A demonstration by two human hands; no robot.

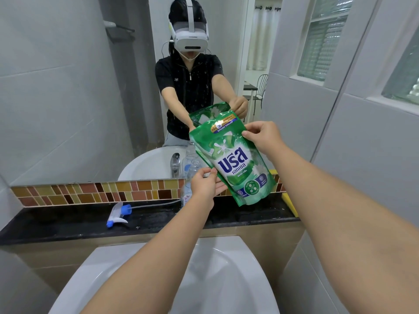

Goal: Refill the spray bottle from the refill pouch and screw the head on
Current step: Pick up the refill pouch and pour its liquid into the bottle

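Both hands grip refill pouch [235, 164], tilted: L hand [205, 186] pinches lower edge, R hand [260, 134] pinches top corner. Open spray bottle [189, 177] upright on table, just behind L hand, below pouch. Spray head [119, 215] lies farther left.

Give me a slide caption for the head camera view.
Both hands, left hand and right hand, hold the green refill pouch above the open spray bottle; spray head lies on the ledge.
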